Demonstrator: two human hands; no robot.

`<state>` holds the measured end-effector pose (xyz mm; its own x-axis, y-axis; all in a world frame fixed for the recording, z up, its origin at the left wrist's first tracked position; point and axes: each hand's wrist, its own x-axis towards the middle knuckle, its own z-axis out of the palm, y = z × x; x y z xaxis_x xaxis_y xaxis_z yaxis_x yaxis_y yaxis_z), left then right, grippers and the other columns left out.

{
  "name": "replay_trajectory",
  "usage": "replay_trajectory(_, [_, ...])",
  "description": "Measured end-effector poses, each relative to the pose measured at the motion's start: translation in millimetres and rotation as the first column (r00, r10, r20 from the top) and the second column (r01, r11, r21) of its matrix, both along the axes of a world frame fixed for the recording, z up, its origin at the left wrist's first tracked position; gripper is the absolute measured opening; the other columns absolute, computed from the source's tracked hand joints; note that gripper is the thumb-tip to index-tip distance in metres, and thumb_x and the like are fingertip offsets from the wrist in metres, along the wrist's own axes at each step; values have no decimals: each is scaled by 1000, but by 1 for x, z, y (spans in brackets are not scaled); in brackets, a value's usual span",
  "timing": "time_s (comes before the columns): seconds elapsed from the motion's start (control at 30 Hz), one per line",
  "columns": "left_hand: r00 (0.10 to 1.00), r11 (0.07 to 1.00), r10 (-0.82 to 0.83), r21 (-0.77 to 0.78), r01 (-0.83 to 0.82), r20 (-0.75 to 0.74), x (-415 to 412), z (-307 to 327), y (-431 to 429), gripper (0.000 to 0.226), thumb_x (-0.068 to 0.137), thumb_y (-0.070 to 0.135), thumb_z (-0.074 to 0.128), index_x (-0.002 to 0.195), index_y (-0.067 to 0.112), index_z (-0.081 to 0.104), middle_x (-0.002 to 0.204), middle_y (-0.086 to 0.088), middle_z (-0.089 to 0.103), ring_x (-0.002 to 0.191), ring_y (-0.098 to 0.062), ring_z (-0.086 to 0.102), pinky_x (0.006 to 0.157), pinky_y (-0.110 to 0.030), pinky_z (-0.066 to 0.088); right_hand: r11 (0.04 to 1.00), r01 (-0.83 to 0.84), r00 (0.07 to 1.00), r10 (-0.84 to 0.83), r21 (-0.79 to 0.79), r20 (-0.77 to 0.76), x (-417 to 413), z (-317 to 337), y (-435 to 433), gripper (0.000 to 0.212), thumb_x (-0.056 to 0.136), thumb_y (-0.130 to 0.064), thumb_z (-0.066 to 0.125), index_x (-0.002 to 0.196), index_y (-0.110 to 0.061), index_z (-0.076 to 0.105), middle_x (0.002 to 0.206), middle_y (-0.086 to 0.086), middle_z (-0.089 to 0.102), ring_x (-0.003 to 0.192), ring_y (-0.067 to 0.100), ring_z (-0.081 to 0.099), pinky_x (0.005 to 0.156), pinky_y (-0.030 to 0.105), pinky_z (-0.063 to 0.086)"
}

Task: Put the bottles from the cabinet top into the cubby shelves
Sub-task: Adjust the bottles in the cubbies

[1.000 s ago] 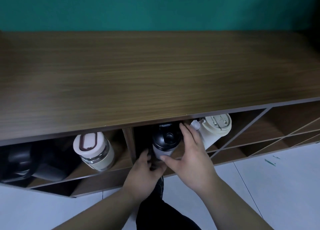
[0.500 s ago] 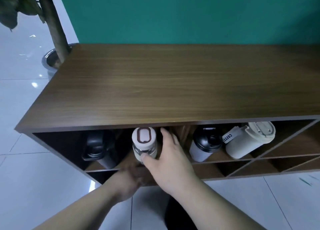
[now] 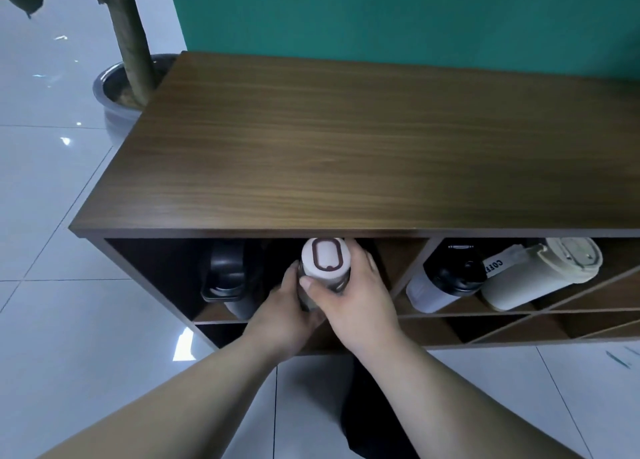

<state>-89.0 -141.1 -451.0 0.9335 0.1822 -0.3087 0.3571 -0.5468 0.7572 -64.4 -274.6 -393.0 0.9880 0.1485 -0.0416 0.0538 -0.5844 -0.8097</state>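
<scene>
Under the bare cabinet top (image 3: 346, 154), both my hands, left hand (image 3: 287, 311) and right hand (image 3: 353, 296), grip the white-lidded bottle (image 3: 325, 261) in the left cubby (image 3: 149, 271); three other bottles lie shelved, so I judge this the last placement.

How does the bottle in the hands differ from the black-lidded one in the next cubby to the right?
The white-capped bottle has a white lid with a brown ring; the black-lidded bottle has a dark lid on a white body. The first is gripped by the left hand and right hand; the second lies untouched, tilted against the divider. Both sit in top-row cubbies.
</scene>
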Motion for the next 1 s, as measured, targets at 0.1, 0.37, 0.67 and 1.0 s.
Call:
replay_trajectory(0.1, [999, 998, 48, 43, -48, -3, -1, -4, 1, 74, 84, 59, 74, 146, 47, 36, 129, 8, 71, 115, -15, 71, 96, -38, 58, 1000, 5, 1000, -5, -6, 11, 4, -2, 0, 69, 79, -44, 77, 141, -36, 48, 134, -13, 56, 126, 7, 52, 93, 23, 40])
replay_trajectory(0.37, [998, 997, 65, 40, -66, 26, -2, -11, 0, 62, 83, 58, 75, 134, 48, 40, 119, 9, 74, 106, -15, 73, 93, -42, 61, 1000, 18, 1000, -18, -7, 7, 8, 2, -3, 62, 77, -42, 78, 135, -37, 55, 129, -14, 61, 120, 8, 57, 98, 30, 48])
replay_trajectory(0.67, [999, 999, -33, 29, 33, 4, -1, -7, 6, 81, 84, 62, 68, 155, 48, 31, 132, 11, 73, 118, -12, 70, 98, -37, 58, 999, 46, 999, -45, 3, -25, 8, 4, -4, 71, 69, -40, 86, 133, -37, 54, 126, -17, 59, 121, 7, 56, 89, 22, 41])
replay_trajectory(1.0, [964, 958, -252, -163, 237, -81, -41, 13, 29, 36, 92, 24, 61, 127, 34, 67, 122, 21, 73, 111, 7, 67, 95, -20, 58, 973, -230, 889, 216, -13, 404, -37, 28, 21, 56, 80, -38, 66, 132, -18, 61, 137, -9, 57, 133, 9, 47, 117, 24, 31])
